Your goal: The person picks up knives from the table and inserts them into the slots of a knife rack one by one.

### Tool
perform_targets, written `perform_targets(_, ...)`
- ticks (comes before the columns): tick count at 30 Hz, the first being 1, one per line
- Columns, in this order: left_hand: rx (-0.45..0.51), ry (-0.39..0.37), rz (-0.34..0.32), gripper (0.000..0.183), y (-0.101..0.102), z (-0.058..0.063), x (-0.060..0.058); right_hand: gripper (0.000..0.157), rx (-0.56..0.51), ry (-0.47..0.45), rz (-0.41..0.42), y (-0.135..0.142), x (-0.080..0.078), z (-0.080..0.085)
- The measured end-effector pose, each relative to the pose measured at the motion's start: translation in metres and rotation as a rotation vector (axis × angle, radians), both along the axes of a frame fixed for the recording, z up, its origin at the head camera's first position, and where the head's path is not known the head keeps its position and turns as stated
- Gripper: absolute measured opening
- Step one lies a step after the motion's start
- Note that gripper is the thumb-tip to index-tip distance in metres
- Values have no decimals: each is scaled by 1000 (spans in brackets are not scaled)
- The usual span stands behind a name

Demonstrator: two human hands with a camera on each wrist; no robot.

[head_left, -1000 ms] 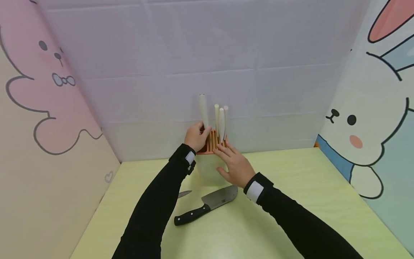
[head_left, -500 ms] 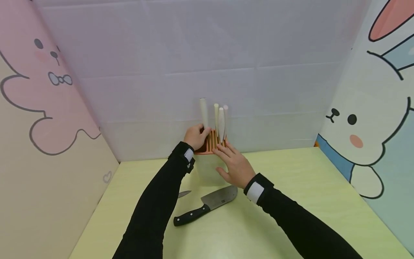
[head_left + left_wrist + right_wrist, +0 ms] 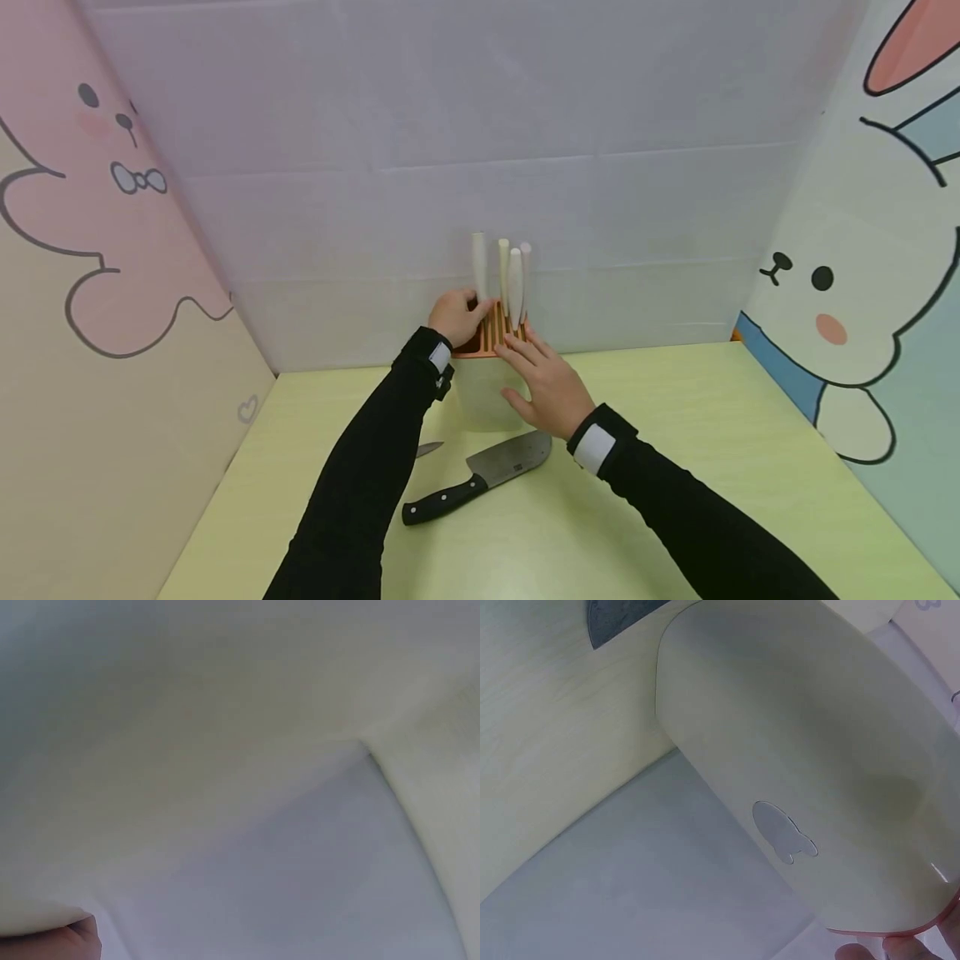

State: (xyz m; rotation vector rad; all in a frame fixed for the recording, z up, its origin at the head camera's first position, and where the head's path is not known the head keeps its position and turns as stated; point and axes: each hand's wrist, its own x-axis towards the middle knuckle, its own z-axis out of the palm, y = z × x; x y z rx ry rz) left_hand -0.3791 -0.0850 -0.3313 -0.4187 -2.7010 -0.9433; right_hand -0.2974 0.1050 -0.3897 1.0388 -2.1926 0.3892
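In the head view, my left hand pinches the low end of a white-handled knife at the left of a pale knife holder. The knife stands nearly upright, its blade out of sight. My right hand lies against the holder's front right side, straight fingers on its orange slotted top. Several other pale handles rise from the right slots. In the right wrist view, my fingertips meet the holder's reddish rim. The left wrist view catches only a finger beside the pale wall.
A black-handled cleaver lies on the pale yellow table in front of the holder. Left of it, a small blade tip shows past my left sleeve. A whitish back wall rises close behind the holder.
The white-handled knife has sunk lower and swung from a slight left lean to nearly upright. My left hand has shifted only a little; my right hand stays on the holder.
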Motion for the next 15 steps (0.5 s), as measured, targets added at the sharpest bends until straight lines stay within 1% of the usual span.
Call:
perform_targets(7, -41, -33, 15, 34, 2, 4, 6, 66, 0, 5, 0, 0, -1, -2)
perform_targets(11, -56, -45, 17, 29, 3, 5, 8, 65, 12, -4, -15, 0, -2, -2)
perform_targets(15, -64, -62, 23, 30, 3, 7, 8, 65, 17, -21, -21, 0, -1, -1)
